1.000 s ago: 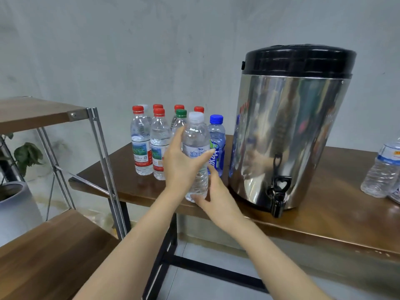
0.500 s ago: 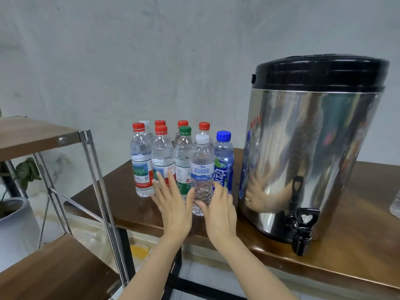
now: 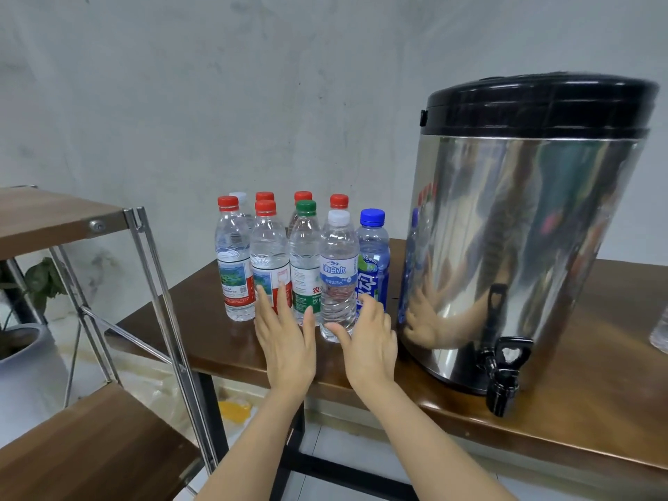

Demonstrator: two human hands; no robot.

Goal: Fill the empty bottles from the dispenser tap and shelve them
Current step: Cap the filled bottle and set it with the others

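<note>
Left hand (image 3: 285, 341): fingers spread, left of white-capped clear plastic bottle (image 3: 338, 276).
Right hand (image 3: 370, 341): fingers spread, thumb at its base, likely steadying it.

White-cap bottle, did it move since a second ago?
Yes. The white-cap bottle came down and back: then it was held up in front of the row, now it stands on the table beside the blue-cap bottle.

Soft, even indoor light fills the scene, with no hard shadows; the bottles (image 3: 269, 258) cast only faint dark patches on the bench (image 3: 596, 410). The steel dispenser (image 3: 513, 247) carries streaky mirror glare. Its lid (image 3: 542, 103) is smeared at the right edge. Wide-angle distortion tilts the dispenser and the left shelf post (image 3: 162, 320).
</note>
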